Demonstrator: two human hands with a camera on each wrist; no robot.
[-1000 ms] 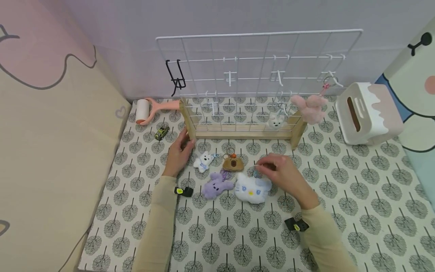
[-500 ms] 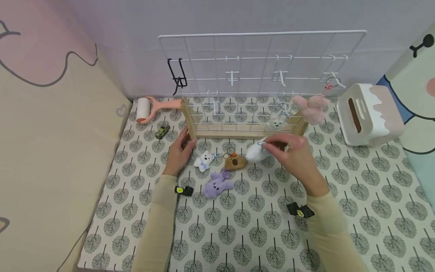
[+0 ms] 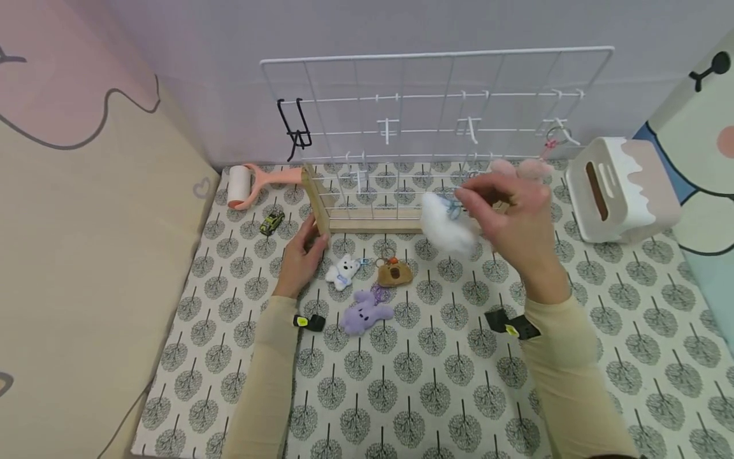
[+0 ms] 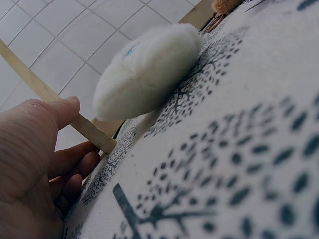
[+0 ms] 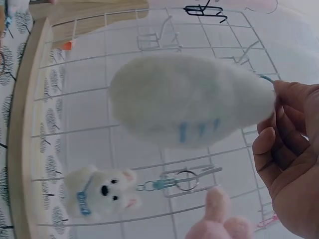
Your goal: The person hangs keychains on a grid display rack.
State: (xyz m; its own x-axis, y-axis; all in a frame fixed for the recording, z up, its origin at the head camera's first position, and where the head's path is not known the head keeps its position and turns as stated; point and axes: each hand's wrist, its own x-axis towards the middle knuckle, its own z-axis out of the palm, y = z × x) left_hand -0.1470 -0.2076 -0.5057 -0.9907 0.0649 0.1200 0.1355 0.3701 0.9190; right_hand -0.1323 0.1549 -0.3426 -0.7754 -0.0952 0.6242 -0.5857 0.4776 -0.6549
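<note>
My right hand [image 3: 510, 223] pinches the blue loop of a white plush keychain [image 3: 444, 223], which hangs blurred in front of the wire rack. In the right wrist view this plush [image 5: 174, 102] shows blue whisker marks. With thumb and fingers on either side, my left hand [image 3: 301, 261] grips the left wooden leg [image 4: 92, 132] of the white wire grid rack [image 3: 378, 156]. Lying on the cloth between the hands are a small white bear keychain [image 3: 343, 272], a brown plush keychain [image 3: 394, 273] and a purple plush keychain [image 3: 364, 314].
From the rack's hooks hang a pink plush [image 5: 219, 221] and a white bear [image 5: 102, 191]. A black hook [image 3: 297, 134] sits at the grid's left. Left of the rack lie a lint roller [image 3: 241, 185] and a toy car [image 3: 272, 222]. A white-and-pink box [image 3: 622, 191] stands at right.
My right hand has lifted the white plush off the cloth and carried it up and away from me to the rack. My left hand has stayed at the wooden leg.
</note>
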